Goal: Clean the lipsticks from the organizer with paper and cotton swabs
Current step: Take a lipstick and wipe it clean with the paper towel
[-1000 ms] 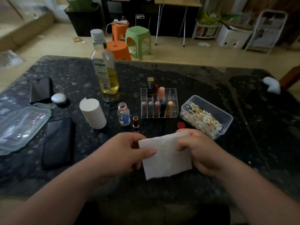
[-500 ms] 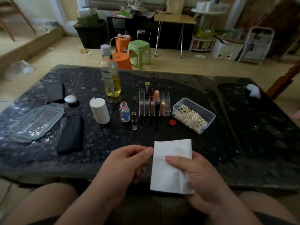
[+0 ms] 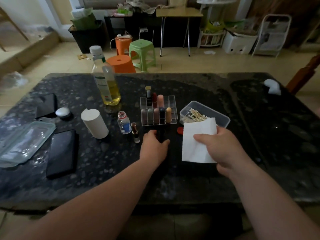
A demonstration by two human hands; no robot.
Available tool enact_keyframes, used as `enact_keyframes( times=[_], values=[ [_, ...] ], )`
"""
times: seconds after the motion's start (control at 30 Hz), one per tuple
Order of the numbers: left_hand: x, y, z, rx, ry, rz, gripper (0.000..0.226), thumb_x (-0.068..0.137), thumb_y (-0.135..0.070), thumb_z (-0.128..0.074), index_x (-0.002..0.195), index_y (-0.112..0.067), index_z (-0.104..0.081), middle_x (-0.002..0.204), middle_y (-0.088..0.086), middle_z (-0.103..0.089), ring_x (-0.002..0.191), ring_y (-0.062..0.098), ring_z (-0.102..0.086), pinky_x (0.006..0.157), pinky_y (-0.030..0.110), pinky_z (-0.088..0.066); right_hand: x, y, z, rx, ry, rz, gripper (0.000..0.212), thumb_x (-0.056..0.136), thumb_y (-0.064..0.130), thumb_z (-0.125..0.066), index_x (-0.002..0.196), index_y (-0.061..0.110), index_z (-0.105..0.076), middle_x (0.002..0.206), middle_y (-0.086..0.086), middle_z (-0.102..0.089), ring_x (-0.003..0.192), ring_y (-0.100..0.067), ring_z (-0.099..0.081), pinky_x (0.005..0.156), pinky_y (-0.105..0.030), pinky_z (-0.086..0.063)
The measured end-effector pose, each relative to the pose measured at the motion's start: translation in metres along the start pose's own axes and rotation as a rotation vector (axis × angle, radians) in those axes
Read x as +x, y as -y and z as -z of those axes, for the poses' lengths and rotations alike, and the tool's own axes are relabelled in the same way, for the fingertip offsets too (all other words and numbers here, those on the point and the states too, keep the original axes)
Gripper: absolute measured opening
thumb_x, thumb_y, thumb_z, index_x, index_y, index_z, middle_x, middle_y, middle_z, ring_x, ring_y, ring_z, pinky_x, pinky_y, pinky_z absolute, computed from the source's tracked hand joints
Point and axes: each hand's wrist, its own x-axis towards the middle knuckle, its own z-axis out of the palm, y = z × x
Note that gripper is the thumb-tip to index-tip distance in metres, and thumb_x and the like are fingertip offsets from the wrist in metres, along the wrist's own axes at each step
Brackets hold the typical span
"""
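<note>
A person's left hand (image 3: 154, 146), which a moment ago shared the folded paper (image 3: 195, 144), now reaches forward and curls its fingers round a dark tube (image 3: 161, 135), apparently a lipstick. The tube stands on the surface (image 3: 103, 161) on the near side of the clear organizer (image 3: 173, 108). The right hand (image 3: 223, 148) alone pinches the paper between thumb and fingers, near the box of cotton swabs (image 3: 195, 116). With the other lipsticks (image 3: 156, 115) waiting in the organizer's rows, wiping of this first tube looks ready to begin.
</note>
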Motion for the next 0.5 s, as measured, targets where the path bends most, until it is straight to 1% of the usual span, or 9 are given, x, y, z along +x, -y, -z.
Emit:
enact_keyframes(
  times=[0.07,0.17,0.23,0.27,0.33,0.4,0.47,0.5],
  values=[
    [0.009,-0.005,-0.005,0.021,-0.057,-0.058,0.069,0.093,-0.031,-0.073,0.152,-0.022,-0.039,0.152,0.001,-0.042,0.133,0.019,-0.052,0.109,0.037,-0.046,0.009,0.001,0.001,-0.021,-0.014,0.011,0.036,0.089,0.019,-0.074,0.120,0.027,-0.057,0.106,0.000,-0.065,0.094,-0.022,-0.063,0.068,-0.037,-0.052],
    [0.021,-0.007,-0.010,0.084,-0.084,-0.051,0.063,0.093,-0.035,-0.073,0.148,-0.023,-0.044,0.147,-0.001,-0.046,0.126,0.017,-0.055,0.100,0.034,-0.048,0.021,0.004,-0.001,-0.052,-0.012,0.016,0.036,0.090,0.020,-0.072,0.123,0.026,-0.058,0.107,0.001,-0.065,0.095,-0.022,-0.062,0.076,-0.041,-0.055],
    [0.027,-0.006,-0.013,0.152,-0.085,-0.049,0.050,0.095,-0.035,-0.071,0.140,-0.022,-0.054,0.139,-0.002,-0.054,0.114,0.013,-0.058,0.095,0.031,-0.048,0.027,0.007,-0.002,-0.049,0.010,0.022,0.035,0.090,0.019,-0.071,0.123,0.026,-0.061,0.108,0.001,-0.066,0.097,-0.023,-0.063,0.081,-0.044,-0.057],
    [0.028,-0.005,-0.013,0.166,-0.081,-0.049,0.043,0.095,-0.035,-0.070,0.134,-0.022,-0.059,0.134,-0.002,-0.059,0.107,0.010,-0.057,0.093,0.029,-0.048,0.029,0.008,-0.002,-0.048,0.023,0.028,0.034,0.090,0.019,-0.071,0.122,0.026,-0.062,0.108,0.001,-0.067,0.097,-0.023,-0.064,0.081,-0.044,-0.057],
    [0.025,-0.007,-0.011,0.155,-0.051,-0.039,0.038,0.093,-0.035,-0.073,0.126,-0.021,-0.065,0.123,-0.004,-0.064,0.098,0.006,-0.054,0.089,0.024,-0.046,0.032,0.010,-0.002,-0.067,0.043,0.053,0.029,0.091,0.019,-0.070,0.117,0.027,-0.061,0.104,0.004,-0.066,0.093,-0.019,-0.063,0.071,-0.036,-0.054],
    [0.015,-0.015,-0.002,0.151,0.022,-0.054,0.036,0.088,-0.037,-0.077,0.120,-0.024,-0.067,0.113,-0.009,-0.067,0.094,0.004,-0.057,0.084,0.021,-0.045,0.032,0.011,-0.001,-0.129,0.026,0.123,0.024,0.091,0.018,-0.068,0.112,0.027,-0.061,0.098,0.008,-0.064,0.087,-0.013,-0.060,0.061,-0.028,-0.047],
    [-0.002,-0.026,0.013,0.142,0.084,-0.094,0.027,0.086,-0.038,-0.079,0.109,-0.029,-0.071,0.103,-0.013,-0.070,0.088,0.001,-0.063,0.081,0.020,-0.050,0.030,0.011,0.001,-0.209,-0.025,0.213,0.021,0.089,0.016,-0.067,0.109,0.023,-0.064,0.096,0.007,-0.063,0.087,-0.012,-0.060,0.060,-0.027,-0.046],
    [-0.014,-0.032,0.025,0.117,0.109,-0.108,0.020,0.085,-0.038,-0.080,0.102,-0.032,-0.071,0.097,-0.012,-0.073,0.085,0.002,-0.067,0.080,0.023,-0.055,0.028,0.012,0.000,-0.243,-0.046,0.249,0.017,0.088,0.016,-0.066,0.104,0.022,-0.064,0.095,0.006,-0.064,0.088,-0.013,-0.060,0.061,-0.027,-0.046]
  ],
)
